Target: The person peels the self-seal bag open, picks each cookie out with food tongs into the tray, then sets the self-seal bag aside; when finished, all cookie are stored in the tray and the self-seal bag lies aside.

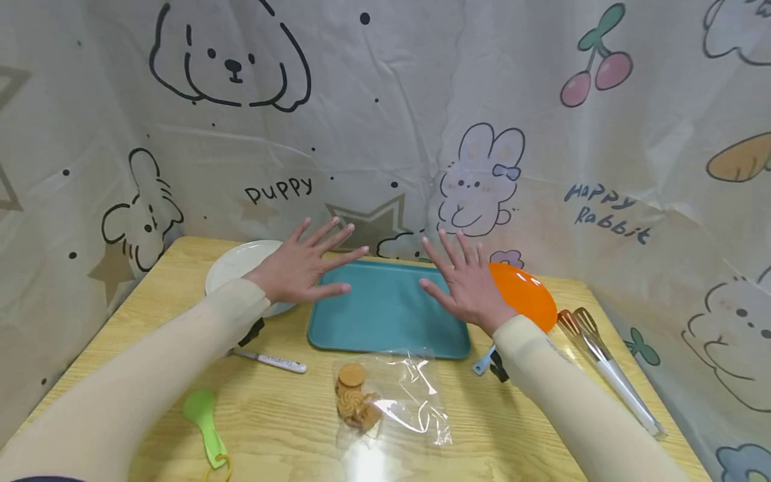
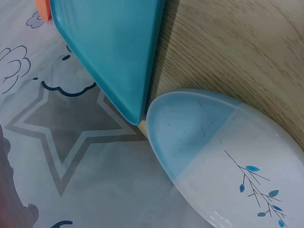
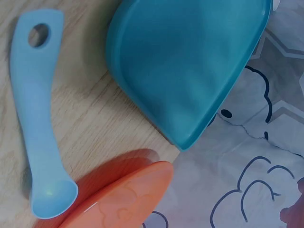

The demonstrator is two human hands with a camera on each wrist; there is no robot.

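Note:
My left hand is held with fingers spread above the white plate and the left end of the teal tray. My right hand is likewise spread, over the tray's right end and beside the orange plate. Neither hand holds anything. In the left wrist view the white plate shows a blue section and a leafy sprig. A light blue spoon with a holed handle lies beside the orange plate in the right wrist view; my right sleeve partly hides it in the head view.
A clear plastic bag with several cookies lies in front of the tray. Left of it are a white marker and a green spoon. Metal-and-white kitchen utensils lie along the right edge. A printed curtain hangs behind the table.

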